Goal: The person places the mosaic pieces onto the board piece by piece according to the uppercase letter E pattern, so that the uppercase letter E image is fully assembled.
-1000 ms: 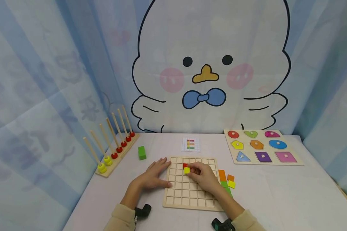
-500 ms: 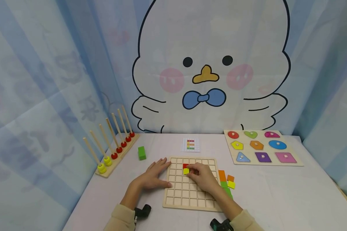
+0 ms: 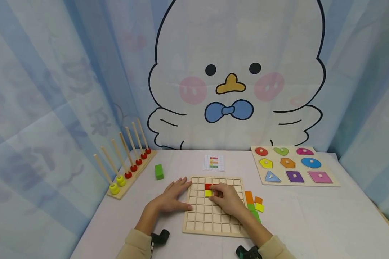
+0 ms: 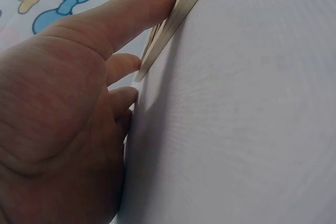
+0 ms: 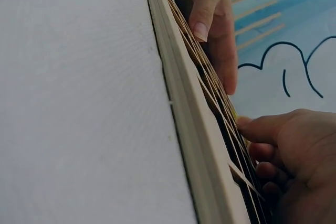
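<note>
A wooden grid board (image 3: 199,226) lies on the table. My left hand (image 3: 171,197) rests at its left side with fingers spread, the thumb on the board's edge; in the left wrist view, that thumb (image 4: 142,11) reaches over the wooden rim. My right hand (image 3: 228,199) is over the upper middle of the board, its thumb and index fingertips at the right edge of a yellow square tile (image 3: 208,193). The tile lies flat in a cell just below a red tile (image 3: 208,186). The fingers partly hide more red beside it. In the right wrist view, the thumb (image 5: 257,128) meets a yellow sliver.
Orange, green and yellow pieces (image 3: 259,207) lie right of the board, partly under the right forearm. A pattern card (image 3: 214,163) lies behind it. A green block (image 3: 159,172) and a bead-peg rack (image 3: 136,172) stand left; a shape puzzle board (image 3: 295,174) lies back right.
The yellow tile, held tilted above the board a second ago, has gone down into the cell below the red tile. The right hand shifted slightly; the left hand stayed still.
</note>
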{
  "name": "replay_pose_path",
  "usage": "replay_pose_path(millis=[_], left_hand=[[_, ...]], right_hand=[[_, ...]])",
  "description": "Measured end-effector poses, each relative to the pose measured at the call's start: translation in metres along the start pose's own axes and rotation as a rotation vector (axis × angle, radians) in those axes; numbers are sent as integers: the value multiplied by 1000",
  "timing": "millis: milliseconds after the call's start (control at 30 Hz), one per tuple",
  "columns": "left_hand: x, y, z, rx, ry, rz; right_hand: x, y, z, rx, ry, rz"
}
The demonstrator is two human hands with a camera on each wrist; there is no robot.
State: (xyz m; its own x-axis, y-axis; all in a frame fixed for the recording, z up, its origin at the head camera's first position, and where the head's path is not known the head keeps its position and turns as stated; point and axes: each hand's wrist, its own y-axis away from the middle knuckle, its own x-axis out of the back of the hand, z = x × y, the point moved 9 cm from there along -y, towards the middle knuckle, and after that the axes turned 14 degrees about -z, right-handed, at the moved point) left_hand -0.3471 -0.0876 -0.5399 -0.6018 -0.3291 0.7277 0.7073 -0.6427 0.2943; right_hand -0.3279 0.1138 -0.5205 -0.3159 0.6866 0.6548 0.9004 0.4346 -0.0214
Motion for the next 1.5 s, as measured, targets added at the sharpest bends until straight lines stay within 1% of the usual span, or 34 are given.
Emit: replay_pose_path(millis=[133, 233, 300, 400, 533, 600, 733, 900, 1100, 1300, 1500], left_hand=[[0, 0, 0, 2, -2, -1], [0, 0, 0, 3, -2, 0], [0, 0, 0, 3, 0, 3], [0, 0, 0, 3, 1, 5], [0, 0, 0, 3, 3, 5], [-1, 0, 1, 4, 3, 5], [0, 1, 1, 9, 5, 9], [0, 1, 1, 11, 10, 11], [-1, 1, 0, 12, 12, 11], [0, 3, 1, 12, 19, 16], [0, 2, 1, 8, 23, 17]], right_hand=[[1, 1, 1, -12, -12, -5], [6, 2, 0, -6, -38, 0], [12, 3, -1, 2, -67, 4], [23, 4, -4, 33, -106, 5], [40, 8, -9, 61, -112, -8], [49, 12, -9, 53, -108, -7], [67, 19, -3, 7, -102, 8], [83, 25, 7, -27, -87, 18], [99, 33, 21, -86, -85, -10], [115, 42, 36, -101, -72, -36], [125, 52, 51, -157, -56, -65]])
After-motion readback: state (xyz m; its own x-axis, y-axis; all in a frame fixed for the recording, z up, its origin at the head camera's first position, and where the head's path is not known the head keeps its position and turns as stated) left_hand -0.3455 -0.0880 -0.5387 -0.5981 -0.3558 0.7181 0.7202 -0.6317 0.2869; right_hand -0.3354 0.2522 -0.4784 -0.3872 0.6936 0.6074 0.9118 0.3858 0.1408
